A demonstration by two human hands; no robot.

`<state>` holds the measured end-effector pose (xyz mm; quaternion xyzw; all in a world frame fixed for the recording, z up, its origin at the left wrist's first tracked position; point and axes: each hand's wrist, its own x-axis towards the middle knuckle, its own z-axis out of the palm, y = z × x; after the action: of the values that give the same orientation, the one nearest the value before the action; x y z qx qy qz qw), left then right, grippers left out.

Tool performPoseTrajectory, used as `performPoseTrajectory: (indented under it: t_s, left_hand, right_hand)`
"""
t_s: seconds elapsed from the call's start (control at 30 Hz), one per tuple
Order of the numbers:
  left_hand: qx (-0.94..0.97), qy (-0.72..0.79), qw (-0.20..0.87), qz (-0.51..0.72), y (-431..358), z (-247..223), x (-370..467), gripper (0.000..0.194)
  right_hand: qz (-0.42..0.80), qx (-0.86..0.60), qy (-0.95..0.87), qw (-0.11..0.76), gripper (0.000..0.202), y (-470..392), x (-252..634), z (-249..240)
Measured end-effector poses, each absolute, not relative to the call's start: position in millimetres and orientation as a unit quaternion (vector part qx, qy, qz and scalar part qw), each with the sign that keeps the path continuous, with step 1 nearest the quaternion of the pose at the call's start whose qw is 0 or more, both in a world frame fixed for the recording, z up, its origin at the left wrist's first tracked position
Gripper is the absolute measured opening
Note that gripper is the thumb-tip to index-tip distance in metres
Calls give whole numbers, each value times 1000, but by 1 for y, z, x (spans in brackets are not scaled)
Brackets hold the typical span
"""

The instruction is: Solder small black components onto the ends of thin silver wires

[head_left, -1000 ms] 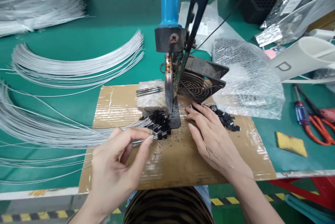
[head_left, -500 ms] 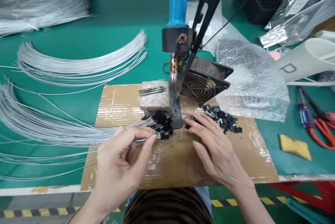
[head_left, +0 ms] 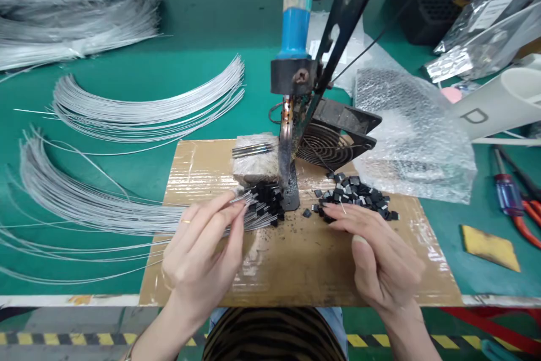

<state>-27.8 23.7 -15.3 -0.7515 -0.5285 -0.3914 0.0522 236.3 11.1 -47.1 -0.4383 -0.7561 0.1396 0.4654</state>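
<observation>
Since the earlier frame the right hand [head_left: 382,259] has drawn back from the iron's foot toward the loose black parts [head_left: 357,197], fingertips resting at the pile's near edge, grip unclenched. Left hand [head_left: 203,251] pinches a wire [head_left: 243,199] end, its long axis running left toward the bench's left edge, tip beside the capped bundle [head_left: 266,206].

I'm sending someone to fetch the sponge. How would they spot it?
Start at the taped cardboard sheet on the green bench. Just off its right edge lies the yellow sponge, flat beside the red-handled cutters, the only yellow thing there.
</observation>
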Motion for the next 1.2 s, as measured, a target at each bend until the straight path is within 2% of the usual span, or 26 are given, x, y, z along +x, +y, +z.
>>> performPoseTrajectory:
  t_s: [0.17,0.33,0.47,0.67,0.8,1.07,1.2]
  left_hand:
    - [-731,-578,18,-363,22,-21,-26,26]
    - [-705,-599,-81,-371,24,-10,-40,20]
    - [-685,-648,-5,-332,63,2,-75,14]
    - [-668,-709,-31,-225,171,-6,-120,17]
    - [-664,-721,-71,-184,216,-21,-117,35]
    - [-634,-726,-129,-232,226,-19,-123,38]
    - [-624,-704,-155,-302,211,-3,-130,20]
  right_hand:
    - [152,-450,-746,466,30,11,237,-47]
    - [156,-458,-743,464,29,6,240,-49]
    - [141,-459,-736,477,30,4,243,-52]
    - [131,-474,-733,470,25,5,242,-55]
    - [128,-484,-728,468,23,7,241,-54]
    - [120,-495,-721,470,23,7,241,-53]
    - [125,-503,-714,470,23,6,241,-54]
